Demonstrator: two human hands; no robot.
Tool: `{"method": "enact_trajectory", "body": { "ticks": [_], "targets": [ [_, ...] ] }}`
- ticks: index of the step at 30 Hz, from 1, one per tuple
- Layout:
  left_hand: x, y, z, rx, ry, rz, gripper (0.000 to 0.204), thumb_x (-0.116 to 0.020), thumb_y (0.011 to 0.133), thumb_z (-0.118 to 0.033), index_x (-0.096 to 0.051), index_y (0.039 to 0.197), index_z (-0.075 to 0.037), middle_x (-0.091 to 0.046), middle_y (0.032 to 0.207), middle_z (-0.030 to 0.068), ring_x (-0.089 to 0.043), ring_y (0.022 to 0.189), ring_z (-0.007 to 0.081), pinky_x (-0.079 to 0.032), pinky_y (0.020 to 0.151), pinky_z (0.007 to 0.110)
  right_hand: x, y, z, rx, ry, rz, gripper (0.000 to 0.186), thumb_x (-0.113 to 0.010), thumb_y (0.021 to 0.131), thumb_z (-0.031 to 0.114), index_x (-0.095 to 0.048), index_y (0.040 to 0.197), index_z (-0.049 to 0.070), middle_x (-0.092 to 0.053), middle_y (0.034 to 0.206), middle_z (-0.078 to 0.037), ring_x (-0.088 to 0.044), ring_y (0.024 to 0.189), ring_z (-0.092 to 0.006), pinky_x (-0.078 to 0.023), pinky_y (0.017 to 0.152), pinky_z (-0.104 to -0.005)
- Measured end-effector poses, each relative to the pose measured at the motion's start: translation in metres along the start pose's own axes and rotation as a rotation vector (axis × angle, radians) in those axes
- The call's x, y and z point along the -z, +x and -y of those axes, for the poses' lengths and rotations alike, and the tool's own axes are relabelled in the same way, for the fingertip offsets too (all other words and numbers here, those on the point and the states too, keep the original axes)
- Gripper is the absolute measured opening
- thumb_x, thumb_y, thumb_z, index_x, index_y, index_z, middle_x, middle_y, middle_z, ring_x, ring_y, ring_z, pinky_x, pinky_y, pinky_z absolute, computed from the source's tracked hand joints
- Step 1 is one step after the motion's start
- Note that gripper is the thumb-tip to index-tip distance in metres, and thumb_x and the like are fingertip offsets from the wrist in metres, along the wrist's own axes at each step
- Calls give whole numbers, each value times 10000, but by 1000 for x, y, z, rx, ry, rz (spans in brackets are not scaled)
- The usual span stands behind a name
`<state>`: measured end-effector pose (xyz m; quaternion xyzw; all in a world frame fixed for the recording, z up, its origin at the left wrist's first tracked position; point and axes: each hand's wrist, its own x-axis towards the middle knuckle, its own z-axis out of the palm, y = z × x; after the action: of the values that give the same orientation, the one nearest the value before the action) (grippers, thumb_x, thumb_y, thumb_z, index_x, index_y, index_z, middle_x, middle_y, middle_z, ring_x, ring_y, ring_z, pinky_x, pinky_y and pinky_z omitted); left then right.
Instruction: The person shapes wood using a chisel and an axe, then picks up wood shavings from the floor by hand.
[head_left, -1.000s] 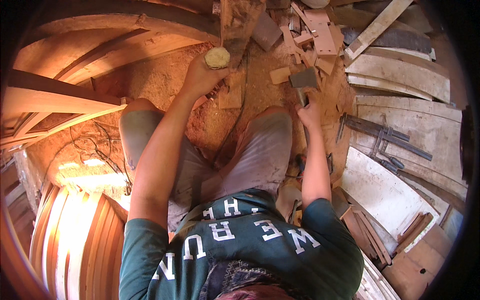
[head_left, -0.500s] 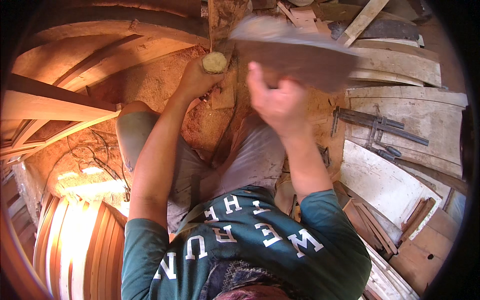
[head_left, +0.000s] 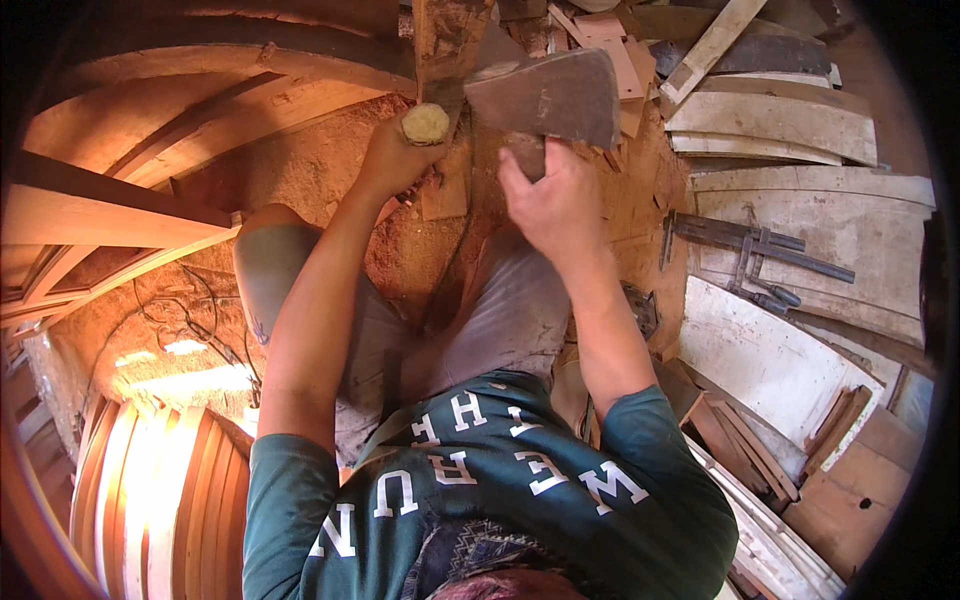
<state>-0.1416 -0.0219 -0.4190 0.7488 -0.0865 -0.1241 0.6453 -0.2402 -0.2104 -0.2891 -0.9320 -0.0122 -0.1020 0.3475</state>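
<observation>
My right hand [head_left: 560, 200] is wrapped round the short handle of a hatchet [head_left: 550, 95]. Its broad, dark, worn head spreads toward the right, and its narrower end points left, near my left hand. My left hand [head_left: 392, 160] grips a round piece seen end-on, with a pale yellowish flat top [head_left: 425, 124] like the end of a wooden handle. The rest of that piece is hidden below the fist. A gap separates the hatchet head from this round top. Just beyond both hands stands an upright wooden beam [head_left: 450, 40].
Curved wooden frames [head_left: 230, 60] fill the far left. Bar clamps [head_left: 760, 250] lie on a pale panel at right, near a white board [head_left: 770, 370] and stacked curved planks [head_left: 770, 120]. Sawdust [head_left: 280, 160] covers the ground; cables [head_left: 195, 300] lie at left.
The hatchet, blurred and spread farther right before, now shows sharply, its head smaller in view and farther left. My right hand still grips it. My left hand has barely moved.
</observation>
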Motion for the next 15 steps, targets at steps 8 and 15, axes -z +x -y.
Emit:
{"method": "enact_trajectory", "body": {
  "ticks": [8, 15],
  "targets": [
    [1, -9, -24, 90, 66, 13, 391, -793, 800, -48, -687, 1176, -20, -750, 1031, 78, -707, 941, 162, -563, 835, 333, -37, -16, -43, -114, -283, 282, 303, -676, 874, 151, -616, 1137, 13, -704, 941, -284, -691, 908, -467, -541, 788, -568],
    [9, -3, -22, 24, 121, -52, 413, -846, 792, -103, -698, 1168, -19, -760, 1040, 86, -710, 954, 161, -553, 860, 326, -42, -23, -175, -384, -293, 176, 392, -699, 873, 212, -625, 1195, 1, -689, 1055, -307, -657, 1028, -476, -522, 843, -532]
  ]
}}
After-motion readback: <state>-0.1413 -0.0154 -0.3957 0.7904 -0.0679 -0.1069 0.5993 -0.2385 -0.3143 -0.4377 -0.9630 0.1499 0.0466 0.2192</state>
